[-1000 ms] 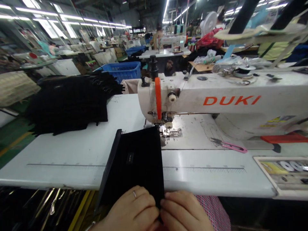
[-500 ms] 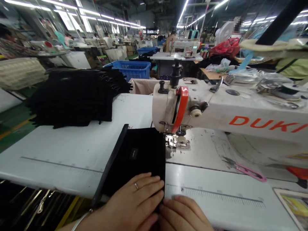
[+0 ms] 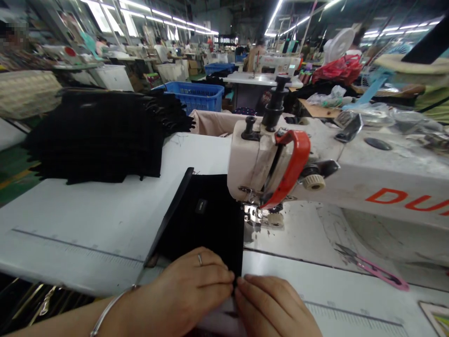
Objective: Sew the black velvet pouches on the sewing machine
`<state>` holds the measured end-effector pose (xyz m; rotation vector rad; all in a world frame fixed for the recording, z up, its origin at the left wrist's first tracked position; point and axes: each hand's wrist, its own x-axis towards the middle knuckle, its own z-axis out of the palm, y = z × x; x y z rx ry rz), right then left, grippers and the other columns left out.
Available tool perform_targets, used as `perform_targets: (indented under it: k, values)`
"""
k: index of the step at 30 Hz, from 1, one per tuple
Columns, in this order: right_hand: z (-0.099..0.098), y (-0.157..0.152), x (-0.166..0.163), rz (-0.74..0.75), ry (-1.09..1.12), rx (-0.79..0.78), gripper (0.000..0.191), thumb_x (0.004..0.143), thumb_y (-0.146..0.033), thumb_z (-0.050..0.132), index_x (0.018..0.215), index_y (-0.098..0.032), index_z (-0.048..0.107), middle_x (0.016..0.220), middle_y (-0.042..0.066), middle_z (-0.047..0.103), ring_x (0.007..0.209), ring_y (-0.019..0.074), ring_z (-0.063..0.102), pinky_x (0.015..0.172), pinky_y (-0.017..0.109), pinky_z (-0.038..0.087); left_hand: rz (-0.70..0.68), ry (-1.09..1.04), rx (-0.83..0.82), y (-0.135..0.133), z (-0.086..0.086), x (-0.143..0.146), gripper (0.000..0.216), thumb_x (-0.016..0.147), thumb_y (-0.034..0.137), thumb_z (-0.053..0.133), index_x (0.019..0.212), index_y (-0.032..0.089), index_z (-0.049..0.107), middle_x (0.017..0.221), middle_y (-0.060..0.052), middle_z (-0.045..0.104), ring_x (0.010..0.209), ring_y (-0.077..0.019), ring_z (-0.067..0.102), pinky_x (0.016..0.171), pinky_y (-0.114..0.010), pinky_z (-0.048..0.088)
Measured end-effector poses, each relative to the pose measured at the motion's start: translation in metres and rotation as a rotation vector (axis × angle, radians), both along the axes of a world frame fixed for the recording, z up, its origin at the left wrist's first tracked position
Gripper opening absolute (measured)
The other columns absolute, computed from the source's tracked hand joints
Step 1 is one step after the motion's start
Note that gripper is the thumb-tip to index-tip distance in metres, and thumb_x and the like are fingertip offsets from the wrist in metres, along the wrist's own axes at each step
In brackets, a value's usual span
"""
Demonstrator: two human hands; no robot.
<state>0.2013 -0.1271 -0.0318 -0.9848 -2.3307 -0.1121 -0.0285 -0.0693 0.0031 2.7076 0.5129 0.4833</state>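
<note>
A black fabric panel with a small dark label lies on the white sewing table, its right edge running to the presser foot of the sewing machine. My left hand, wearing a ring and a bracelet, has its fingers bent together on the panel's near right corner. Against it, my right hand pinches the same edge from the right side. The fingertips of both hands nearly meet there. Beneath my hands the panel's near end is mostly hidden.
A tall stack of black fabric pieces stands at the table's back left, with a blue basket behind. Pink thread snips lie right of the needle area. Zippers hang below the table's front left edge. People sit farther back.
My left fingers, flat on the panel before, have drawn in and bent at its edge beside my right hand. The view has shifted, with the machine now farther right.
</note>
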Motion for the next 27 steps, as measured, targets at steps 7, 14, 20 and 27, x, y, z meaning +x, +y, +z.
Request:
perform_targets:
  k: [7,14,20,27]
  values:
    - [0.003,0.019,0.007,0.045,-0.024,-0.069,0.028,0.101,-0.016,0.046,0.120,-0.015,0.066,0.118,0.008,0.069,0.104,0.0192,0.066,0.086,0.031,0.059,-0.007,0.038,0.064,0.027,-0.005,0.002,0.025,0.094,0.009,0.049,0.114,0.016,0.062,0.113,-0.005,0.069,0.104,-0.0185,0.062,0.096,-0.035,0.051]
    - [0.014,0.035,0.004,0.030,0.012,-0.124,0.028,0.101,-0.018,0.044,0.119,-0.013,0.066,0.118,0.010,0.069,0.099,0.0229,0.065,0.081,0.037,0.060,0.011,0.016,0.127,0.053,-0.008,0.008,0.029,0.096,0.007,0.042,0.112,0.016,0.063,0.114,-0.004,0.070,0.106,-0.0191,0.065,0.098,-0.035,0.050]
    - [0.015,0.053,0.003,0.017,-0.036,-0.183,0.023,0.096,-0.015,0.051,0.113,-0.013,0.067,0.117,0.009,0.068,0.095,0.0250,0.065,0.081,0.043,0.060,0.017,0.009,0.165,0.074,-0.013,0.010,0.025,0.095,0.008,0.047,0.113,0.015,0.064,0.116,-0.003,0.070,0.111,-0.0172,0.063,0.103,-0.034,0.048]
    - [0.013,0.076,0.008,-0.009,-0.072,-0.144,0.027,0.093,-0.012,0.052,0.117,-0.011,0.065,0.118,0.011,0.067,0.101,0.0263,0.065,0.086,0.044,0.059,0.151,-0.007,0.162,0.088,-0.002,0.022,0.035,0.100,0.017,0.036,0.103,0.008,0.070,0.107,-0.002,0.072,0.109,-0.0155,0.064,0.097,-0.035,0.050]
